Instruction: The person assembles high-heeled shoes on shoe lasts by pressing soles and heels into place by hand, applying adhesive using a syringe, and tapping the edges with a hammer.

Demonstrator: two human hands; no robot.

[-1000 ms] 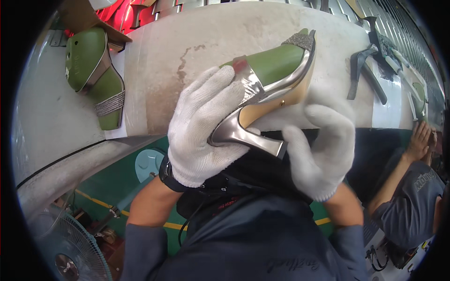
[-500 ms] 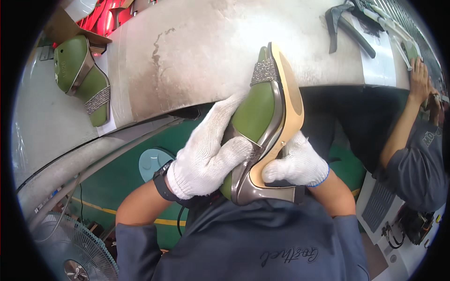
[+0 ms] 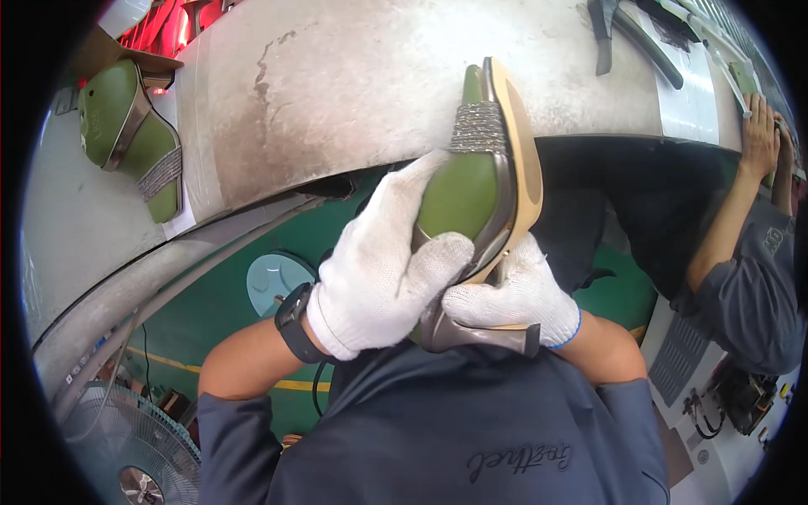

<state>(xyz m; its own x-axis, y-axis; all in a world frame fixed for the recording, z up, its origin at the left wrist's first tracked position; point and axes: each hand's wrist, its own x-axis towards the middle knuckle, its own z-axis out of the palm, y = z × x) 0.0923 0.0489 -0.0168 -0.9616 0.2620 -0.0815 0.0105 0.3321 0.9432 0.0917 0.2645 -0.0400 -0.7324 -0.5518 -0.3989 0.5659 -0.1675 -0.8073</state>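
Held up before me is a high-heeled sandal (image 3: pixel 484 130) on a green shoe last (image 3: pixel 461 195). It has metallic straps, a glittery toe band and a tan sole, with the toe pointing away and the heel (image 3: pixel 484 337) toward my body. My left hand (image 3: pixel 379 265), in a white knit glove, wraps the last's left side, thumb over the strap. My right hand (image 3: pixel 520 295), gloved too, grips the shank between sole and heel, its thumb pressing across the inner curve. Some of the right fingers are hidden behind the shoe.
A second sandal on a green last (image 3: pixel 126 126) lies on the worktable (image 3: pixel 362 76) at the left. A hammer (image 3: pixel 627 38) rests at the far right. Another person's hand (image 3: pixel 760 135) works beyond it. A fan (image 3: pixel 130 446) stands lower left, near a pale blue round stool (image 3: pixel 278 282).
My right thumb has slid inward across the shank, toward my left hand. The sandal is turned slightly, showing less of its sole. Both hands keep their hold.
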